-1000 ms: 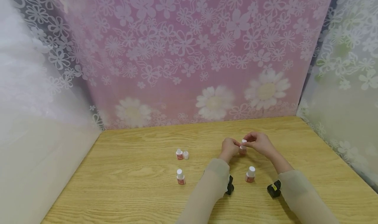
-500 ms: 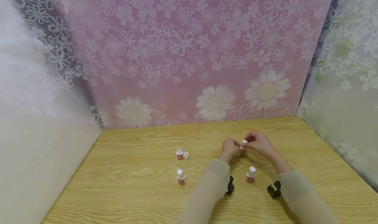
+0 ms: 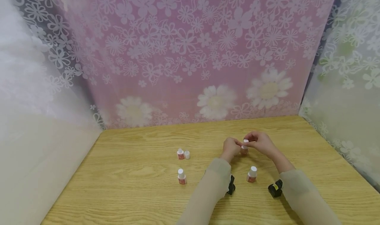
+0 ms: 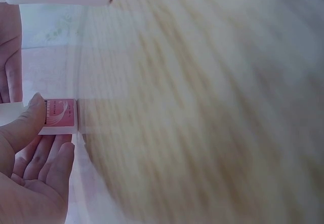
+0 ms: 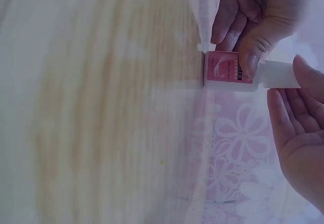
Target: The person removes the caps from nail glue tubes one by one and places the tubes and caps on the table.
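From the head cam, both forearms in pale sleeves (image 3: 216, 177) come up from the bottom edge and angle in toward each other, so the hands meet over the right half of the table (image 3: 139, 192). Left hand (image 3: 231, 148) is low, knuckles up, thumb side toward the bottle (image 3: 244, 151), which stands on the wood between the two hands. Right hand (image 3: 262, 144) is arched a bit higher on the other side, fingertips pointing left onto the white cap (image 3: 246, 141). Nearer the camera there's a capped bottle (image 3: 251, 175) on the right and another capped one (image 3: 182, 177) on the left, plus an uncapped bottle (image 3: 180, 154) behind that with a loose cap (image 3: 187, 155) just beside it. Left wrist cam: thumb's flat across the red label (image 4: 62, 112), the other fingers curl around behind, so that hand's clamped on the bottle. Right hand is mostly cut off here. Right wrist cam shows it best: right thumb and index pinch the cap from opposite sides, remaining fingers bent in close together. Can't tell how far down the cap sits on the neck.
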### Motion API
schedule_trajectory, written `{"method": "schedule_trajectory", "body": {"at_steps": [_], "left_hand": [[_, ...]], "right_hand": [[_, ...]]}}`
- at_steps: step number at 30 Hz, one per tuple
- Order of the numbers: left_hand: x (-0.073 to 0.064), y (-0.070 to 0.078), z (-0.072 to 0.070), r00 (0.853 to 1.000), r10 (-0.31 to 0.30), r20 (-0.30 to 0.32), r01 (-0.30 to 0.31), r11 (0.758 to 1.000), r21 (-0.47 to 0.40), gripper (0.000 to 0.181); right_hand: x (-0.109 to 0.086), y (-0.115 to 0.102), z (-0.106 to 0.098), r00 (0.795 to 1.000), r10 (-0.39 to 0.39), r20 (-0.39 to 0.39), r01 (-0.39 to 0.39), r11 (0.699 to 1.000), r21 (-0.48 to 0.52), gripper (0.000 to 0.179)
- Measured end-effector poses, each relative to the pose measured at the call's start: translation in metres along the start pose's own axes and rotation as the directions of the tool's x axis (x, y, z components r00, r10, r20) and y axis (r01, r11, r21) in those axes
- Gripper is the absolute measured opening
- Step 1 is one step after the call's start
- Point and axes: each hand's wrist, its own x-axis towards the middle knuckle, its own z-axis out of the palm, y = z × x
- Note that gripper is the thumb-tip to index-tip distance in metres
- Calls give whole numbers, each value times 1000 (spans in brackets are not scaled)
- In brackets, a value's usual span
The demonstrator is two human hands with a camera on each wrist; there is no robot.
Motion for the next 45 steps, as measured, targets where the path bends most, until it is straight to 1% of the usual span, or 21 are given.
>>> {"method": "schedule_trajectory", "body": {"at_steps": [4,7,15,21,24,26,33,37,40,45], "left_hand": [[1,-1,1,1000,-4,-4,5,1000,5,17],[2,-1,3,1000,-19,-6,19,1000,6,19],[3,1,3,999,-40,2,40,999,-8,20],[3,2,2,999,-34,9,34,999,-2,18],[2,2,1,1000,-29,11,29,1000,11,17],[2,2,1,1000,-28,12,28,1000,5,16],[1,0,0,999,-30,12,30,1000,-8,16],[1,0,0,1000,-18,8,18,1000,-1,16],[2,0,0,1000,-15,10,15,1000,13,17],[2,-1,1,999,-34,22,34,999,7,16]], "right_hand": [[-2,0,-2,1000,-1,29,0,999,49,26],[-3,0,-3,999,-7,44,4,997,74,26],[-1,1,-4,998,-30,62,25,996,84,27],[0,3,-6,996,-33,79,23,993,118,31],[-1,2,-5,997,-28,65,21,993,113,37],[-1,2,-4,999,-18,45,14,996,91,38],[1,1,-3,1000,15,-6,-15,1000,6,34],[1,1,-2,1000,22,-16,-23,1000,-15,31],[1,1,-2,1000,14,-12,-14,1000,-23,30],[1,0,-2,1000,3,1,-3,1000,-19,27]]}}
